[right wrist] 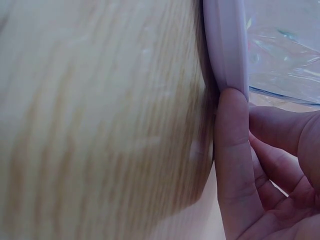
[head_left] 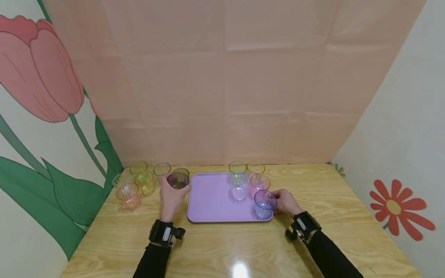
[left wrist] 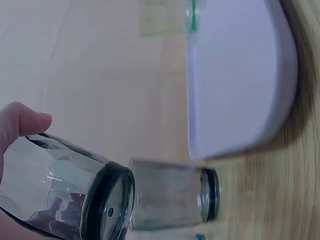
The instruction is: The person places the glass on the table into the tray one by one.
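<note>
My left hand [head_left: 172, 195] grips a dark grey glass [head_left: 178, 180], held tilted in the left wrist view, with the thumb [left wrist: 34, 122] along its side. Another dark grey glass [left wrist: 167, 195] is just beyond it. My right hand [head_left: 286, 202] is at the right end of the purple tray [head_left: 212, 199], beside a blue glass [head_left: 264, 206] on the tray's front right corner. In the right wrist view one extended finger [right wrist: 233, 150] touches the tray's rim, and the other fingers bend loosely near the glass.
Behind the blue glass stand a pink glass [head_left: 260, 185], a green-rimmed glass [head_left: 238, 183] and a yellow-rimmed glass [head_left: 255, 168]. Left of the tray are yellow glasses [head_left: 147, 185], an orange-pink glass [head_left: 129, 199] and a purple-grey glass [head_left: 162, 170]. A paper-covered wall [head_left: 222, 96] rises behind.
</note>
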Motion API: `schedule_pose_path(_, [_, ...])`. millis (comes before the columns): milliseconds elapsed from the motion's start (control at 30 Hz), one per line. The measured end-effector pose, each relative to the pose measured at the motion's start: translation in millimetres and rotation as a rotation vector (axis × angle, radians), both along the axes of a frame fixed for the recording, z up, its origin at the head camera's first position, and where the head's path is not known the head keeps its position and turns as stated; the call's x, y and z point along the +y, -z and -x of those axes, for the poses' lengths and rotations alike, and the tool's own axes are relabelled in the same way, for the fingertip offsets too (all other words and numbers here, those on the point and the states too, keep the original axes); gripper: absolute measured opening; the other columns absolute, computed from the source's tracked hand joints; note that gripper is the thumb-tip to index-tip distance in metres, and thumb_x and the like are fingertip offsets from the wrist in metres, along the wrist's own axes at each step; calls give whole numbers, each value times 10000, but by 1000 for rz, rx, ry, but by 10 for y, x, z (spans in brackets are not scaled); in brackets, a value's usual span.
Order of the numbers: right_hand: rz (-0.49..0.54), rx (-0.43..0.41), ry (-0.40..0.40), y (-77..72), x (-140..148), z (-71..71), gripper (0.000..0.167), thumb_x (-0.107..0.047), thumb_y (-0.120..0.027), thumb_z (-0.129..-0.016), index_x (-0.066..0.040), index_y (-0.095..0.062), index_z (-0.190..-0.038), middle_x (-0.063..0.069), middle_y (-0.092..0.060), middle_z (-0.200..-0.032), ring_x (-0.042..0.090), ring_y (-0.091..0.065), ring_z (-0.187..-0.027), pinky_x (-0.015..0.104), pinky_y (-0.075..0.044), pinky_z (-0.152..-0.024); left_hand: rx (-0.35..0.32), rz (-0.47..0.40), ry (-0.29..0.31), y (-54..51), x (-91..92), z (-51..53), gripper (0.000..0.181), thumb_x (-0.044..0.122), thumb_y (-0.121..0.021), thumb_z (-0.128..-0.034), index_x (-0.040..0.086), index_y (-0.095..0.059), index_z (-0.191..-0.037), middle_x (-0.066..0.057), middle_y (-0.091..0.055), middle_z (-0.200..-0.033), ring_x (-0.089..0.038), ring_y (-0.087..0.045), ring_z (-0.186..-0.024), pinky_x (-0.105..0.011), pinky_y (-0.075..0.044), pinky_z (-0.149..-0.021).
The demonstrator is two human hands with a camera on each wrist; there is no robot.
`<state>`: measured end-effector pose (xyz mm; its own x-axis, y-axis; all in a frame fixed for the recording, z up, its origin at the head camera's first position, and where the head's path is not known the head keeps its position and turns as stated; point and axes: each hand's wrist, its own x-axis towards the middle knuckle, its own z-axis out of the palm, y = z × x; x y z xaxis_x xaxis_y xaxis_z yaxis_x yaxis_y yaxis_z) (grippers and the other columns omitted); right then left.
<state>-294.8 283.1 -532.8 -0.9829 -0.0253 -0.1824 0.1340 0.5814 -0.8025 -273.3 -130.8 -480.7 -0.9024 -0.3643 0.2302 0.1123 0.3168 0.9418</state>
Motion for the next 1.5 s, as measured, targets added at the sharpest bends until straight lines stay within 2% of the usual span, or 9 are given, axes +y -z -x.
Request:
schedule_pose_path(167, [-1, 9, -1, -1, -5, -5, 181, 10, -716, -977, 96, -748, -1133, 141, -721, -923, 181, -687, -729, 375, -653, -644, -21, -20, 67, -10, 122, -11, 792, 124, -880, -767, -24, -450, -1415, -304, -623, -1341, -435, -623, -1235, -550, -520, -1055])
schedule_pose_path(333, [12, 28, -8, 11, -6, -8, 164, 7, -719, -972, 99, -751, -1104, 125, -716, -889, 177, -692, -716, 374, -653, -635, -11, -45, 102, -30, 229, -41, 803, 122, -893, -745, -51, -474, -1408, -307, -638, -1308, -436, -635, -1207, -544, -526, -1051])
schedule_pose_path(567, [26, 37, -7, 26, -13, -17, 145, 13, -716, -969, 91, -756, -1084, 121, -715, -886, 183, -693, -727, 368, -653, -633, 0, -40, 151, 36, 383, -40, 782, 118, -905, -740, -84, -517, -1387, -294, -672, -1277, -432, -652, -1197, -549, -524, -1057])
schedule_pose_path(767, [16, 19, -1, 11, -3, -22, 153, -11, -726, -978, 86, -758, -1092, 140, -713, -904, 186, -697, -734, 371, -654, -641, 27, -77, 226, 85, 526, -36, 743, 76, -909, -737, -73, -530, -1359, -282, -679, -1270, -427, -660, -1194, -537, -539, -1043])
schedule_pose_path(967, [43, 41, -14, 16, -1, -33, 158, -1, -726, -966, 107, -746, -1080, 111, -715, -871, 175, -698, -701, 378, -652, -621, 8, -95, 299, 117, 635, -35, 752, 81, -921, -743, -26, -525, -1373, -278, -670, -1299, -447, -642, -1235, -480, -553, -1011])
schedule_pose_path(1100, [65, 76, -36, 41, 3, -43, 148, 17, -729, -941, 127, -735, -1040, 100, -726, -842, 172, -702, -668, 377, -649, -597, 0, -81, 324, 138, 694, -26, 771, 82, -921, -740, -19, -515, -1387, -295, -654, -1322, -470, -627, -1249, -448, -551, -995])
schedule_pose_path(1333, [55, 78, -27, 47, 4, -21, 138, 18, -724, -946, 115, -742, -1042, 102, -721, -838, 171, -696, -670, 358, -645, -594, -58, -54, 344, 147, 817, -64, 776, 137, -916, -763, -11, -504, -1403, -243, -671, -1314, -436, -634, -1257, -495, -541, -1024])
schedule_pose_path(1500, [42, 66, -15, 53, 5, -6, 159, 28, -724, -943, 120, -740, -1072, 105, -726, -857, 176, -695, -673, 365, -646, -600, -75, -9, 402, 192, 915, -86, 797, 161, -917, -755, 33, -505, -1425, -230, -659, -1335, -400, -632, -1252, -494, -546, -1013])
